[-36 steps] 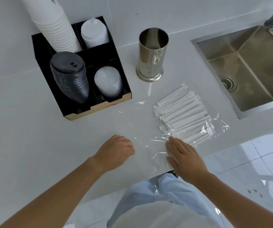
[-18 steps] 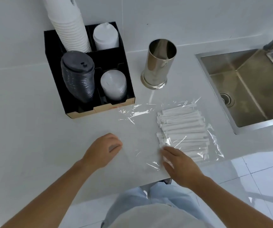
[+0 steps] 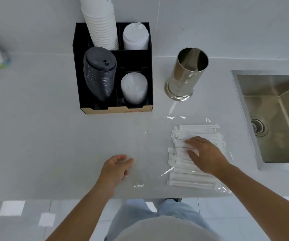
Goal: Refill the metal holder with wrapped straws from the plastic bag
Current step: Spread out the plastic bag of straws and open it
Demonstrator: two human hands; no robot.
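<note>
Two hands: right hand flat on wrapped straws.

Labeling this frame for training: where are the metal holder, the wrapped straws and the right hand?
metal holder (image 3: pixel 183 79), head view, on its shiny outer wall.
wrapped straws (image 3: pixel 189 178), head view, on the near rows of the pile.
right hand (image 3: pixel 205 154), head view, on its back.

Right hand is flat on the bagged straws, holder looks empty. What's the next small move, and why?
Probably pinch the bag's open left end with the left hand while the right hand steadies the wrapped straws, since they remain inside the plastic bag and the metal holder stands empty.
</note>
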